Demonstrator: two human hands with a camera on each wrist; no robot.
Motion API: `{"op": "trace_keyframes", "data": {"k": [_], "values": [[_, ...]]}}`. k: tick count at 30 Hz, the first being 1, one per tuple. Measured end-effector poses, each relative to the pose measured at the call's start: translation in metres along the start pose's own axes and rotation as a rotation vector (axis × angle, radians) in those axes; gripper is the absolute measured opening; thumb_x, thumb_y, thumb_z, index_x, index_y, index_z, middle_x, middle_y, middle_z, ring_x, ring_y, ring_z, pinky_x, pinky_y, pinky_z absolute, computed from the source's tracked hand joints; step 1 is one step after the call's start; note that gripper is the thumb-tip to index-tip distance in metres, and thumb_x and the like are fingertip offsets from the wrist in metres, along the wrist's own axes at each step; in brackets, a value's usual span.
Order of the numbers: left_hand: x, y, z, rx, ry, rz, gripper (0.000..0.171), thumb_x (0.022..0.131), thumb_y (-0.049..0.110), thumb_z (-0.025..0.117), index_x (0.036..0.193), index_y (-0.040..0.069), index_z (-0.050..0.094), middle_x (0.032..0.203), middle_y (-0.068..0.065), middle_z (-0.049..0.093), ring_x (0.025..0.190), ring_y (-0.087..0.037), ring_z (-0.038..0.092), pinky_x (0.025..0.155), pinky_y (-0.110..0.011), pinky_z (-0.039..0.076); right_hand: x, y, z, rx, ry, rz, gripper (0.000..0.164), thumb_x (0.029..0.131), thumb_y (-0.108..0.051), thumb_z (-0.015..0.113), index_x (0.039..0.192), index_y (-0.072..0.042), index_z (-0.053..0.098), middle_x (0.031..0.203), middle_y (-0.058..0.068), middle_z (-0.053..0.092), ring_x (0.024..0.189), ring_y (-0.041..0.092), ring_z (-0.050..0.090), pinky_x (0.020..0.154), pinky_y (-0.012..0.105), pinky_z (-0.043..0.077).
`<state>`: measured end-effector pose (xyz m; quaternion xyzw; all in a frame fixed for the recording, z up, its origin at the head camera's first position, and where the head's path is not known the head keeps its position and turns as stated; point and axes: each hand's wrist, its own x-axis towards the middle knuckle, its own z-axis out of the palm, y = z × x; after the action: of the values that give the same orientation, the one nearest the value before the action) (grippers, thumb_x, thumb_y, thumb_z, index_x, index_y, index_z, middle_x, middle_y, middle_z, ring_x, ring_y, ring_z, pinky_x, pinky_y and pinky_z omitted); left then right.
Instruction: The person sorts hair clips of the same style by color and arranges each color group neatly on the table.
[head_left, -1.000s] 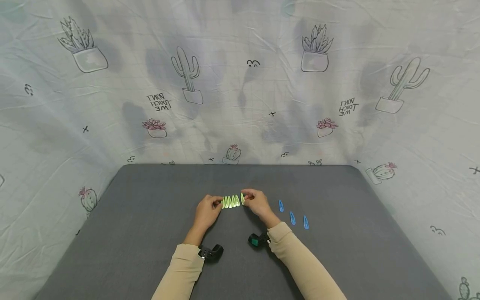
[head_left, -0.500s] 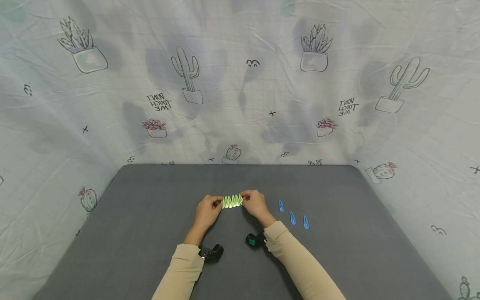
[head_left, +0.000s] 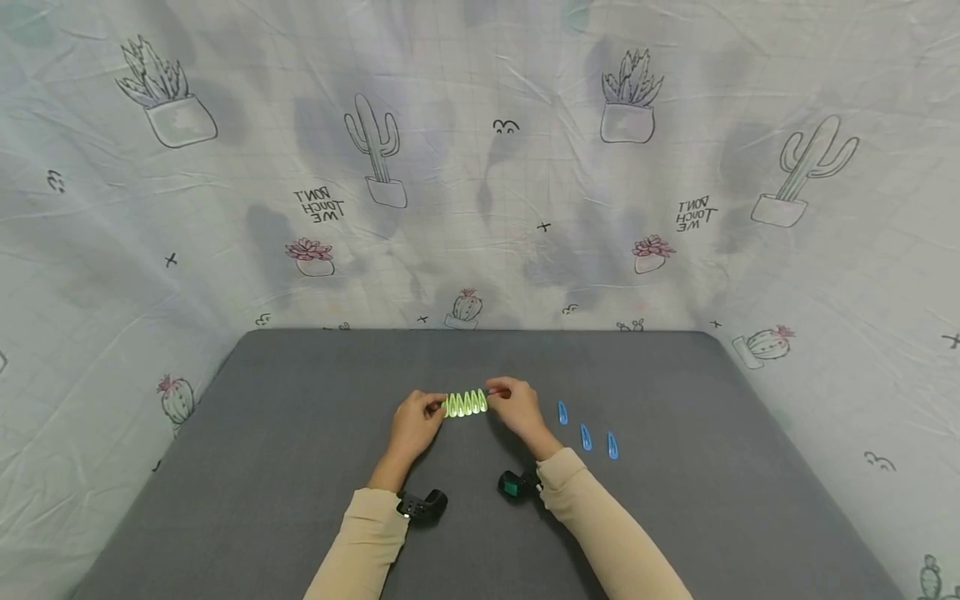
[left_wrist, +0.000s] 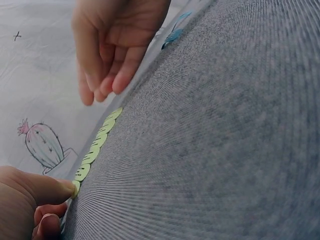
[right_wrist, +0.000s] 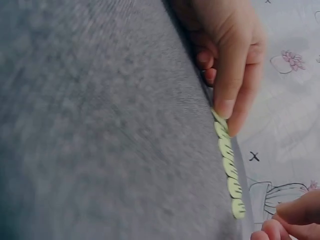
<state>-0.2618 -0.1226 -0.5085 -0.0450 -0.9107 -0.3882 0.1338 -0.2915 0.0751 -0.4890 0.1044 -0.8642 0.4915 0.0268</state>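
Several lime-green snap hair clips (head_left: 466, 403) lie side by side in a close row on the grey table. At the row's left end, my left hand (head_left: 414, 423) pinches the outermost clip; the left wrist view shows the thumb (left_wrist: 57, 189) on that clip. My right hand (head_left: 517, 408) is just beyond the right end of the row. The left wrist view shows a gap between its loosely bent fingers (left_wrist: 120, 82) and the clips, and nothing is held in it.
To the right of my right hand, three blue snap hair clips (head_left: 586, 437) lie apart on the grey tabletop (head_left: 300, 467). A pale cloth (head_left: 480, 167) printed with cactus drawings hangs around the back and sides. Both wrists carry black camera mounts (head_left: 423, 506).
My right hand set a green clip against the right end of the row, let it go and drew slightly back to the right. My left hand stayed at the left end.
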Motion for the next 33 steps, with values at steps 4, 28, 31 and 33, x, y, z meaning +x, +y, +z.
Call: {"op": "trace_keyframes", "data": {"k": [4,28,31,33], "values": [[0.000,0.000,0.001,-0.018,-0.005,-0.006,0.020,0.084,0.009,0.068,0.104,0.006,0.072,0.080,-0.004,0.057,0.063,-0.011,0.045,0.059,-0.028,0.038,-0.005,-0.003,-0.011,0.046,0.002,0.006,0.027,0.088,-0.009,0.059,0.113,-0.002,0.068,0.097,0.009,0.069,0.087,0.022,0.063,0.068,0.033,0.050],[-0.006,0.049,0.017,-0.204,-0.056,0.195,0.026,0.085,0.004,0.067,0.111,0.001,0.067,0.096,-0.011,0.066,0.083,-0.021,0.064,0.072,-0.034,0.053,-0.065,0.039,-0.110,0.107,-0.037,-0.013,0.042,0.089,-0.009,0.064,0.127,0.005,0.055,0.125,0.022,0.060,0.114,0.037,0.057,0.093,0.039,0.048],[-0.009,0.063,0.028,-0.217,-0.132,0.214,0.029,0.086,0.008,0.067,0.114,0.000,0.066,0.098,-0.013,0.065,0.085,-0.023,0.063,0.073,-0.033,0.052,-0.074,0.043,-0.121,0.104,-0.025,0.016,0.042,0.090,-0.008,0.064,0.129,0.005,0.054,0.126,0.022,0.059,0.116,0.037,0.056,0.094,0.037,0.048],[-0.011,0.072,0.036,-0.217,-0.172,0.211,0.030,0.087,0.010,0.067,0.115,0.000,0.065,0.100,-0.013,0.064,0.086,-0.023,0.062,0.073,-0.031,0.051,-0.079,0.043,-0.128,0.106,-0.012,0.039,0.042,0.090,-0.008,0.064,0.129,0.004,0.054,0.127,0.021,0.058,0.116,0.036,0.056,0.094,0.035,0.048]]}}
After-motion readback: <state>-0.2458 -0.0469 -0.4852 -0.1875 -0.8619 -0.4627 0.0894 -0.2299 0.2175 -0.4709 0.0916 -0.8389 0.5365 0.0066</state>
